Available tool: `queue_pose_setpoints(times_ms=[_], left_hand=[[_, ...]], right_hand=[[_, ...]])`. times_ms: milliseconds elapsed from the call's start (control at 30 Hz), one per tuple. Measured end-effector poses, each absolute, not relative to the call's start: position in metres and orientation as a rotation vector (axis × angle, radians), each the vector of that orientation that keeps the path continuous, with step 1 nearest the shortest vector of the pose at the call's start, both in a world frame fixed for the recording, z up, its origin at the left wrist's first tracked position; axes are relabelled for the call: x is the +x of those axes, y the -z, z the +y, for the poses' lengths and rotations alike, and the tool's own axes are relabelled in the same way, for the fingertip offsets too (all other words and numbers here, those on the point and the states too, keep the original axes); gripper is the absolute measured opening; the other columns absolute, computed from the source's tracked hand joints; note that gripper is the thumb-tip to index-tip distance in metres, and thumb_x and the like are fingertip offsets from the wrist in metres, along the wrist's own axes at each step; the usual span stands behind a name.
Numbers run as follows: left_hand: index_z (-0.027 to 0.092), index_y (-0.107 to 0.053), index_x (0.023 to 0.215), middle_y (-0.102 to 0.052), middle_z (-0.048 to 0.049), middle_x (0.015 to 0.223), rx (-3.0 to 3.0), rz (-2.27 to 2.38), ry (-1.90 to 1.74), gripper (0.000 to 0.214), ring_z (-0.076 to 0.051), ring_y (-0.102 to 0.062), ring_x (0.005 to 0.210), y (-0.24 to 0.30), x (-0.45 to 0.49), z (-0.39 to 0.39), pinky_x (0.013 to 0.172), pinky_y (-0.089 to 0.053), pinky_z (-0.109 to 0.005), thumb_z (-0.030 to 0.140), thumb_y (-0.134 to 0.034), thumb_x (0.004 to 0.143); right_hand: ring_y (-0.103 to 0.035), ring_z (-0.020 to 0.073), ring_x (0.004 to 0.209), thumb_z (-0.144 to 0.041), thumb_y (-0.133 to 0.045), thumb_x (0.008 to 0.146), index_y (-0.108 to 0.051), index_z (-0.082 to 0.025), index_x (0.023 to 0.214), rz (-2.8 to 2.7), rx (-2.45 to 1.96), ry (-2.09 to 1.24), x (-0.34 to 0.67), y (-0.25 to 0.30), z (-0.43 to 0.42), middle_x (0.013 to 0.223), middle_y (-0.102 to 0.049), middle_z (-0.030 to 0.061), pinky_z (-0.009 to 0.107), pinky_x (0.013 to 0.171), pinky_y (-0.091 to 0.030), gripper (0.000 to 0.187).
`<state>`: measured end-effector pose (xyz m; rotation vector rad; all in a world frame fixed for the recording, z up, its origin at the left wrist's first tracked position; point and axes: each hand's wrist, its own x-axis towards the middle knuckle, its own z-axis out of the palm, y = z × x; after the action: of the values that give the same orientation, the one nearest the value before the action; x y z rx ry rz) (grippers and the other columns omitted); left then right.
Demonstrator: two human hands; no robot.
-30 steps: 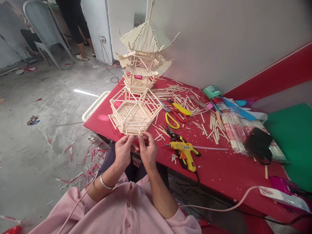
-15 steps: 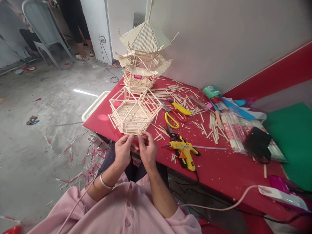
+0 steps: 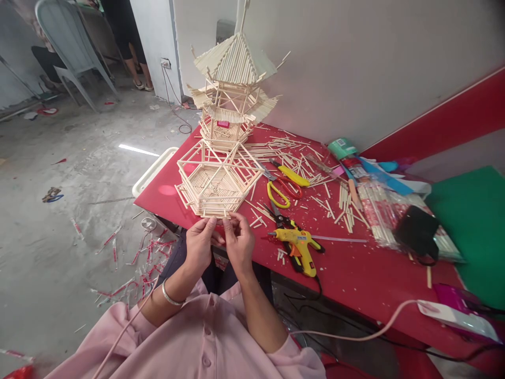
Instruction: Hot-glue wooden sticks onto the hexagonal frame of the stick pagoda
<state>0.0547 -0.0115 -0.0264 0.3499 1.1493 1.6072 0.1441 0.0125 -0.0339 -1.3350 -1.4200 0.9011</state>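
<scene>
My left hand (image 3: 200,243) and my right hand (image 3: 239,243) are held close together at the near edge of the red table (image 3: 355,273), fingertips pinched towards each other just below a hexagonal stick frame (image 3: 215,181). What they pinch is too small to make out. Behind the frame stands a tall stick pagoda (image 3: 232,92). A yellow glue gun (image 3: 300,247) lies to the right of my right hand.
Yellow and red scissors (image 3: 284,184), loose sticks (image 3: 315,173), packets of sticks (image 3: 389,213), a black object (image 3: 418,231) and a green sheet (image 3: 473,231) cover the table. A pink cable (image 3: 355,337) hangs at the front. A plastic chair (image 3: 67,47) and a person's legs are on the far floor.
My hands stay in place. The person standing at the back has stepped further away behind the chair.
</scene>
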Motion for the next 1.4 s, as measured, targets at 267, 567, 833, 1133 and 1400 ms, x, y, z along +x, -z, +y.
queue_pose_setpoints(times_ms=[267,567,833,1133,1400], left_hand=[[0.013,-0.07,0.077,-0.06,0.0,0.045,0.356,1.155,-1.598,0.043,-0.01,-0.055,0.037,0.0274,0.0537,-0.0126,0.039,-0.042,-0.018,0.055,-0.079,0.068],[0.013,-0.07,0.076,-0.06,-0.0004,0.044,0.351,1.151,-1.607,0.044,-0.01,-0.054,0.037,0.0257,0.0535,-0.0124,0.039,-0.041,-0.017,0.055,-0.079,0.067],[0.014,-0.069,0.076,-0.06,0.0005,0.045,0.345,1.166,-1.602,0.045,-0.01,-0.054,0.037,0.0253,0.0536,-0.0118,0.038,-0.041,-0.018,0.056,-0.08,0.066],[0.013,-0.068,0.077,-0.06,0.0005,0.044,0.349,1.162,-1.597,0.046,-0.01,-0.054,0.036,0.0256,0.0536,-0.012,0.038,-0.04,-0.018,0.057,-0.079,0.066],[0.013,-0.069,0.077,-0.06,0.0,0.044,0.355,1.162,-1.592,0.046,-0.01,-0.055,0.037,0.0253,0.0533,-0.0123,0.039,-0.041,-0.017,0.057,-0.079,0.066]], right_hand=[[-0.061,0.0129,0.064,-0.052,-0.059,0.089,-0.064,-0.019,0.105,-1.415,-1.324,-0.909,0.1443,0.0339,0.0124,0.071,-0.064,-0.0009,0.024,0.061,-0.05,0.037],[-0.062,0.0132,0.066,-0.051,-0.06,0.089,-0.064,-0.019,0.106,-1.405,-1.315,-0.917,0.1446,0.0366,0.0124,0.074,-0.065,-0.0003,0.024,0.063,-0.051,0.036],[-0.063,0.0137,0.067,-0.052,-0.059,0.089,-0.063,-0.019,0.107,-1.4,-1.317,-0.924,0.1446,0.0369,0.0124,0.074,-0.066,0.0001,0.025,0.063,-0.052,0.037],[-0.06,0.0126,0.063,-0.051,-0.059,0.088,-0.064,-0.019,0.109,-1.412,-1.322,-0.902,0.1444,0.035,0.0125,0.072,-0.063,-0.0014,0.024,0.06,-0.05,0.038],[-0.061,0.0128,0.064,-0.051,-0.059,0.089,-0.063,-0.019,0.111,-1.419,-1.321,-0.91,0.1448,0.037,0.0125,0.074,-0.063,-0.001,0.024,0.061,-0.05,0.038]])
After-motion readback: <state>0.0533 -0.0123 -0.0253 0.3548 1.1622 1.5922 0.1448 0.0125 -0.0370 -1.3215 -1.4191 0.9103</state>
